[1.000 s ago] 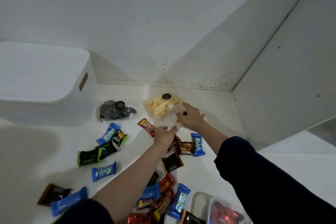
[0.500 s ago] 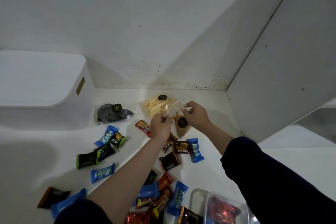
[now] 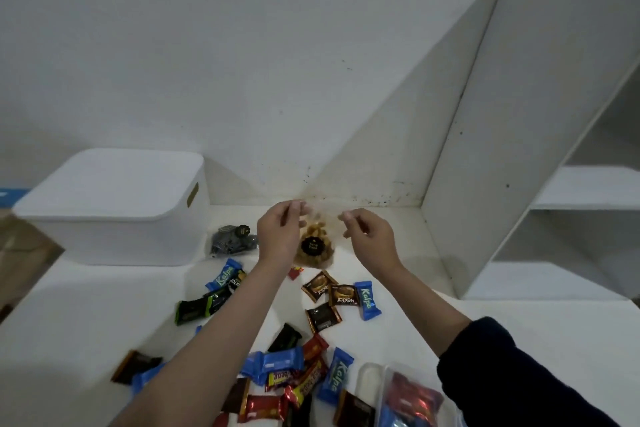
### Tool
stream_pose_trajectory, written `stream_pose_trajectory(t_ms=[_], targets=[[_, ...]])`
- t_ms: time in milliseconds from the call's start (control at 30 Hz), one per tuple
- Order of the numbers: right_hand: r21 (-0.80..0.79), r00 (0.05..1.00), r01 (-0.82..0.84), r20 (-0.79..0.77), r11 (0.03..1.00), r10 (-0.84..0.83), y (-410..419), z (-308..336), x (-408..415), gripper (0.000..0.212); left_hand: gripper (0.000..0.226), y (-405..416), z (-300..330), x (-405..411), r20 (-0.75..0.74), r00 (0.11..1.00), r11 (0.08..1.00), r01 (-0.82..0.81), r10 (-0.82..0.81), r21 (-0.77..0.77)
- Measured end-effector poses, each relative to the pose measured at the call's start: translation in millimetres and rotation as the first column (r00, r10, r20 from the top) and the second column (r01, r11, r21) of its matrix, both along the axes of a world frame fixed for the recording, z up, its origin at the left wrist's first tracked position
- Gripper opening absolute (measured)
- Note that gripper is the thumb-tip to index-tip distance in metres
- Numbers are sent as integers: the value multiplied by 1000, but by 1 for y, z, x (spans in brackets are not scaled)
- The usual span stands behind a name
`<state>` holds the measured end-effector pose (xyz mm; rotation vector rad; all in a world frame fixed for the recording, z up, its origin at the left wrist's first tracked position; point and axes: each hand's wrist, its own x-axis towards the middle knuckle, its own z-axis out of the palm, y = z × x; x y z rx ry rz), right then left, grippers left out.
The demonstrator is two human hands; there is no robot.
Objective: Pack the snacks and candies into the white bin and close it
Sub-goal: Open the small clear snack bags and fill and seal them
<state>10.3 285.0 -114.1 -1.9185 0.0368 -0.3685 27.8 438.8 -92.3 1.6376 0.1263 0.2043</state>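
Observation:
A clear bag of brown snacks (image 3: 312, 255) with a round black sticker hangs above the white table, near the back wall. My left hand (image 3: 277, 236) pinches its top left edge and my right hand (image 3: 369, 236) pinches its top right edge. The white bin (image 3: 114, 215) stands at the left with its lid on. A clear bag of grey snacks (image 3: 231, 241) lies beside the bin. Several wrapped candies lie scattered on the table, among them a blue Kalpa bar (image 3: 366, 300), brown Nextar packs (image 3: 343, 295) and a pile at the front (image 3: 294, 374).
A clear plastic tub (image 3: 372, 383) holding red and blue candies sits at the front right. A white slanted panel (image 3: 485, 135) and shelves (image 3: 588, 191) close off the right side. The wall (image 3: 242, 62) runs right behind the table. A brown box edge (image 3: 20, 253) shows at far left.
Both hands took the brown-snack bag by its top and lifted it off the table. The bag of yellow sticks seen earlier is out of sight now. The view tilted upward.

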Motion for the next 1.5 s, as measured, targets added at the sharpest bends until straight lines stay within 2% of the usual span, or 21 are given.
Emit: stream_pose_trajectory(t_ms=[133, 233, 333, 400, 533, 833, 1000, 1300, 1500], targets=[[77, 992, 67, 106, 995, -75, 0, 14, -28, 15, 22, 6, 22, -26, 131, 991, 998, -12, 3, 62], [157, 987, 51, 143, 986, -73, -4, 24, -50, 11, 24, 4, 26, -41, 171, 985, 994, -18, -1, 106], [273, 988, 32, 135, 962, -72, -9, 31, -69, 6, 27, 0, 24, -51, 189, 982, 987, -6, -25, 161], [341, 991, 36, 110, 939, -79, -11, 33, -78, 11, 26, -4, 23, -58, 201, 979, 982, 2, -40, 187], [423, 994, 61, 52, 904, -92, -14, 32, -89, 13, 21, -13, 25, -71, 195, 978, 988, 42, -71, 149], [480, 983, 156, 9, 863, -182, -18, 27, -88, 19, 23, -32, 21, -76, 132, 979, 988, 145, -152, 61], [493, 981, 170, 1, 853, -196, -20, 25, -79, 21, 16, -37, 17, -72, 139, 967, 973, 198, -213, 116], [517, 997, 70, -10, 853, -76, -29, 20, -79, 16, 23, -45, 10, -64, 97, 987, 985, 116, -129, 125], [519, 993, 89, 19, 850, -116, -32, 23, -78, 19, 22, -52, 12, -67, 95, 987, 988, 118, -128, 101]])
